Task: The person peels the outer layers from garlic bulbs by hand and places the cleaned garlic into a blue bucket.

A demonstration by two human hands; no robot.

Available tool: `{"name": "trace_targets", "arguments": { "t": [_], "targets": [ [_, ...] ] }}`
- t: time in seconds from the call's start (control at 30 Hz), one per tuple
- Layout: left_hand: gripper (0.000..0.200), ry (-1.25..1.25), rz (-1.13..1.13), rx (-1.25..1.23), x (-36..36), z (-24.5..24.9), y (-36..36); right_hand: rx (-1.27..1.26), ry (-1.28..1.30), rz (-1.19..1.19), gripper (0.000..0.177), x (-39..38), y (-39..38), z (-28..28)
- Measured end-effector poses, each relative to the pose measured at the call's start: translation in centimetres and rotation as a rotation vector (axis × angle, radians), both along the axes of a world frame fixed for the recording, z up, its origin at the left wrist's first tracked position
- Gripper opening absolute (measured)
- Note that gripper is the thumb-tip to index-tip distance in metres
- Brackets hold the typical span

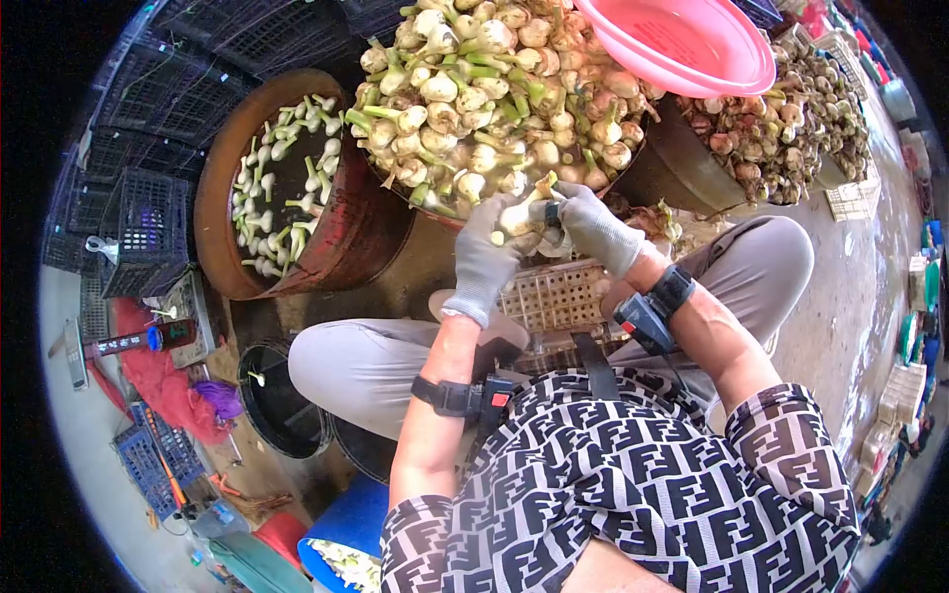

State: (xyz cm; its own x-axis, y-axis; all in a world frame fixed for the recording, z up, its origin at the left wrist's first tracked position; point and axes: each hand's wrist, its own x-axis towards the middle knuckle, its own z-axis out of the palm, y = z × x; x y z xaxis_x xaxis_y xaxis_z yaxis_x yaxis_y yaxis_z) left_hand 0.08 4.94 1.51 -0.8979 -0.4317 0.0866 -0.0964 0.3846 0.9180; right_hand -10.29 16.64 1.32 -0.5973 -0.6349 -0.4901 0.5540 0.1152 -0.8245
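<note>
My left hand (486,249), in a grey-white work glove, is closed around a white garlic bulb (518,221). Close against the bulb, my gloved right hand (599,231) is closed on a small dark tool (545,211) whose kind I cannot make out. A yellowish strip of skin (547,184) stands up by the bulb's upper end. Just beyond both hands is a wide tub heaped with garlic bulbs (474,89), many with green stem stubs, some lying in water. Below the hands, between my knees, sits a pale perforated plastic crate (556,296).
A rusty round drum (213,212) at left holds peeled garlic in dark water. A pink basin (682,44) rests over the heap's right side. Unpeeled garlic (791,128) fills tubs at right. A black bucket (282,400) and a blue bucket (346,524) stand at lower left.
</note>
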Motion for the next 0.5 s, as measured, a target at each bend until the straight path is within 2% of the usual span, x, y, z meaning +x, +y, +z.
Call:
{"name": "trace_targets", "arguments": {
  "t": [0.03, 0.13, 0.23, 0.43, 0.5],
  "targets": [
    [0.047, -0.012, 0.005, 0.033, 0.0, -0.1, 0.0, -0.026, -0.013, -0.015, 0.015, 0.1, -0.2, 0.2],
    [0.046, 0.067, -0.043, -0.322, -0.1, -0.4, -0.4, 0.113, 0.016, -0.012, 0.017, 0.2, -0.5, 1.1],
    [0.044, 0.021, -0.023, -0.308, 0.0, -0.4, -0.1, 0.188, 0.034, 0.008, 0.016, 0.1, -0.4, 1.3],
    [0.043, -0.067, 0.007, 0.227, 0.1, -0.4, 0.0, 0.001, -0.024, 0.026, 0.014, -0.3, 0.4, 1.1],
    [0.042, -0.028, 0.003, 0.217, 0.1, -1.0, -0.1, -0.067, 0.011, 0.081, 0.010, -0.5, 0.7, 1.1]
  ]
}}
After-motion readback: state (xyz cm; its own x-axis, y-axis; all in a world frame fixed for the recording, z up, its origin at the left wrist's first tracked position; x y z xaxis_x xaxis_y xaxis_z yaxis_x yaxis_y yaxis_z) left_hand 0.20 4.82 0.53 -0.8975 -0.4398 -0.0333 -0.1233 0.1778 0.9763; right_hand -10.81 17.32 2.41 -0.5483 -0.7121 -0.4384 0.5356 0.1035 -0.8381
